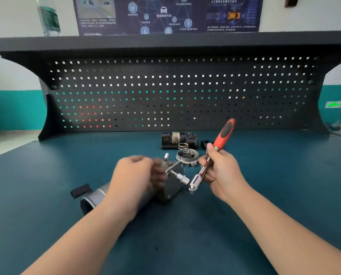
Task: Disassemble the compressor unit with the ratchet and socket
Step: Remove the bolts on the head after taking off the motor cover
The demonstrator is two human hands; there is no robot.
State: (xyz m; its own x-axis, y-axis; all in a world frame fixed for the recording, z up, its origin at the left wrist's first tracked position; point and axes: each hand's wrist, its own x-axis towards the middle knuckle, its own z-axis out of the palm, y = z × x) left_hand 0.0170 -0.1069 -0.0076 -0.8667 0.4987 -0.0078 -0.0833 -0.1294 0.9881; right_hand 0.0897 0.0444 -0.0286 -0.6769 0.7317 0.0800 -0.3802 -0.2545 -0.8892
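The compressor unit (171, 187), a grey metal body with a dark end block, lies on the blue bench mat at centre. A silver socket (182, 178) sticks out of the block's right face. My right hand (221, 169) grips the ratchet (211, 157) by its chrome shaft, the red handle pointing up and back, the head low beside the socket. My left hand (138, 175) is blurred, its fingers curled over the top of the unit; what they hold is hidden.
A round metal cover (187, 155) with a spring (183, 145) sits just behind the unit. A black motor part (178, 138) lies farther back by the pegboard (177, 92). A water bottle (48, 16) stands on the top shelf.
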